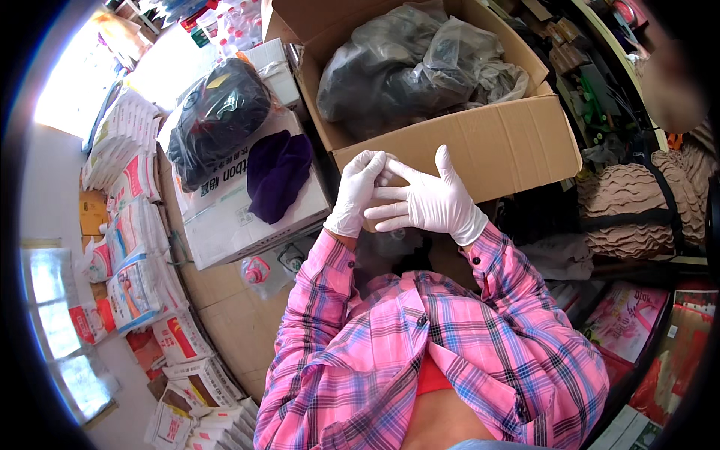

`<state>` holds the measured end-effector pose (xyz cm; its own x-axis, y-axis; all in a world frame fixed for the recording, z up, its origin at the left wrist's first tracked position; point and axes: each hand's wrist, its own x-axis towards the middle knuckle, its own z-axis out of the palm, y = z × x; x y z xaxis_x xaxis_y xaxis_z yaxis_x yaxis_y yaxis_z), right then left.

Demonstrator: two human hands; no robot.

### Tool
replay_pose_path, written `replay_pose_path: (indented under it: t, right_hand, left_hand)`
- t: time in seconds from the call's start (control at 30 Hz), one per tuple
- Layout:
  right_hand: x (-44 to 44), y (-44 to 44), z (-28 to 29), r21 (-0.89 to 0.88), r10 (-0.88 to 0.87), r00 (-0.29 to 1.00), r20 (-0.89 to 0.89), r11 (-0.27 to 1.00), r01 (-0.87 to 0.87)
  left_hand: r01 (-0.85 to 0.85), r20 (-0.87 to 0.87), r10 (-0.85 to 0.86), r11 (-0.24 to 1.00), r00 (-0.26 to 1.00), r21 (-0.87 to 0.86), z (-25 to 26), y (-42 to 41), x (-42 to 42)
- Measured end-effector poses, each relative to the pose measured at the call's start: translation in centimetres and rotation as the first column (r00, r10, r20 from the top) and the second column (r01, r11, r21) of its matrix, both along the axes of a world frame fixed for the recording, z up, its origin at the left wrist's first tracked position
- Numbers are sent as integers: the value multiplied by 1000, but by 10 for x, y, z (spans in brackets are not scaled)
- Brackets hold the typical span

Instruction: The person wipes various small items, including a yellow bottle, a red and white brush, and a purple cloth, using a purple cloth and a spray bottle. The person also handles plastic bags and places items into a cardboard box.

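Observation:
My left hand (360, 191) and my right hand (430, 199) both wear thin white disposable gloves. They meet just in front of an open cardboard box (461, 146). The left thumb and fingers pinch a fingertip of the right glove (396, 167). My right hand holds nothing; its thumb points up and its fingers are spread towards the left. Inside the box lie large, crumpled translucent plastic bags (416, 62) with dark contents. The ends of some left fingers are hidden behind the right hand.
On the left, a white carton (225, 230) bears a dark purple cloth (279, 175) and a plastic-wrapped black bundle (219, 118). Stacked packages (132, 287) line the wall. A strapped beige ruffled bundle (624, 205) sits at right, near cluttered shelving (613, 39).

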<state>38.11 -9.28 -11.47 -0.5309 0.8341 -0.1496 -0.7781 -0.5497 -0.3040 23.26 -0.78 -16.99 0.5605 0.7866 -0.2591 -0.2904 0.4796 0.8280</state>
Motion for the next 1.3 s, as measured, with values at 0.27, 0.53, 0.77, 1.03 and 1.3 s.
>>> replay_pose_path:
  t: [0.27, 0.53, 0.77, 1.03, 1.3]
  right_hand:
    - [-3, -8, -6, -63, -52, 994, -99, 997, 46]
    - [-12, -4, -13, -76, -105, 990, -93, 992, 98]
    - [-29, 9, -3, -157, -352, 902, -250, 934, 320]
    - [-70, 25, 10, 112, -307, 941, -146, 939, 324]
    - [-80, 30, 40, 277, -301, 950, 83, 923, 268]
  left_hand:
    - [3, 7, -2, 993, 1000, -118, -4, -1, -3]
    - [6, 196, 62, 945, 979, -328, -18, -1, -11]
    - [343, 796, 133, 852, 590, -396, 4, -35, -20]
    - [-49, 626, 262, 941, 734, -336, 35, -76, 5]
    - [-243, 483, 404, 900, 777, -362, 59, -91, 7]
